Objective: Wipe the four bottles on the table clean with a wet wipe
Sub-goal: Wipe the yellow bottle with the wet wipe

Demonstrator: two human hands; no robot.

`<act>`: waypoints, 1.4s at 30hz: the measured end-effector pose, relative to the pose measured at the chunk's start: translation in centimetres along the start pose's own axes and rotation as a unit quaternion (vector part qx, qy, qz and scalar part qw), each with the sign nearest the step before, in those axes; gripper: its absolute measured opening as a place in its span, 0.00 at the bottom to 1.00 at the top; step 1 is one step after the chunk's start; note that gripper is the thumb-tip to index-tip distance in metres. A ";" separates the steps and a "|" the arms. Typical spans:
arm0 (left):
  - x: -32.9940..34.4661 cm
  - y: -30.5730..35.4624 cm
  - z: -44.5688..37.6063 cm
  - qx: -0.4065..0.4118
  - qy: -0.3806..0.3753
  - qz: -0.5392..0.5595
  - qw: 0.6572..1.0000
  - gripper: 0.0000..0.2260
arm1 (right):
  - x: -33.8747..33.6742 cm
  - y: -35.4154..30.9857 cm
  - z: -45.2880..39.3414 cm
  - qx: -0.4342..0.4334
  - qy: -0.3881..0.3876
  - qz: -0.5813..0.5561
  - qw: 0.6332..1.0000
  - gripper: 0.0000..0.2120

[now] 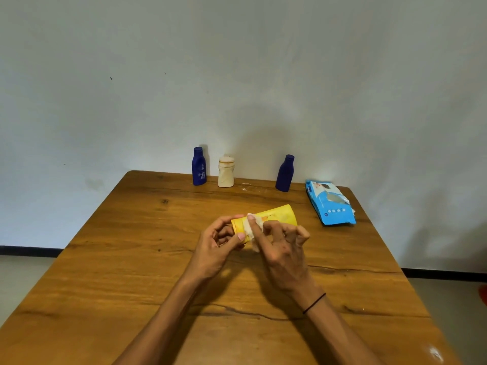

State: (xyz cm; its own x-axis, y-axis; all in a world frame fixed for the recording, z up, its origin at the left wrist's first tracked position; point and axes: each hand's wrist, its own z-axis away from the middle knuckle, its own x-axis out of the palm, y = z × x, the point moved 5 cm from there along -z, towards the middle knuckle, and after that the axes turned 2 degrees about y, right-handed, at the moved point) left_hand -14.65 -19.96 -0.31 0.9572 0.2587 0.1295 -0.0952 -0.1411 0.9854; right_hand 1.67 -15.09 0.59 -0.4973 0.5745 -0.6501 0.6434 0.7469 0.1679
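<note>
One yellow bottle [266, 219], grasped only by left-hand fingers [238, 236] while right fingers [254, 225] pinch the wet wipe [251, 229], risks slipping onto the surface [131, 259].

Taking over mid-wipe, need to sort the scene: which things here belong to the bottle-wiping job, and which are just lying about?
Part of the job:
yellow bottle, held by left hand
wet wipe, pressed on it by right hand
left blue bottle
cream bottle
right blue bottle
wipe pack

Just there:
table
wrist band
</note>
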 end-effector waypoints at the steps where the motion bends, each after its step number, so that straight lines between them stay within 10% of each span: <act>1: -0.3 0.0 0.1 0.002 0.004 -0.008 1.000 0.19 | -0.2 1.0 0.0 0.017 0.007 -0.001 1.000 0.34; 7: -0.7 -0.2 0.2 0.013 0.003 -0.051 0.999 0.19 | -1.1 4.8 0.1 0.174 0.058 -0.059 0.981 0.20; 17: 0.6 -1.2 0.5 0.038 0.003 -0.095 0.995 0.19 | -1.1 -0.1 -1.7 0.132 0.038 -0.154 0.978 0.11; 23: -0.1 -1.2 0.5 0.050 0.005 -0.110 0.993 0.19 | -0.4 6.6 -0.4 0.325 0.059 -0.102 0.938 0.06; 33: 0.8 -0.7 0.6 0.065 0.004 -0.130 0.989 0.18 | -0.6 -1.0 -2.0 0.213 0.033 -0.158 0.963 0.10; 42: -0.7 0.1 0.9 0.071 0.010 -0.132 0.989 0.18 | -0.2 5.6 -0.5 0.342 0.050 -0.079 0.935 0.06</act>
State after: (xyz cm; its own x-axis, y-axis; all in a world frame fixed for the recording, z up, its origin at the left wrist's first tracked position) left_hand -15.08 -20.99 -0.38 0.9379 0.3229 -0.1264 0.1978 -0.1987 0.9599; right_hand 5.09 -10.86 2.01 -0.6469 0.5290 -0.5492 0.7625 0.4561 -0.4588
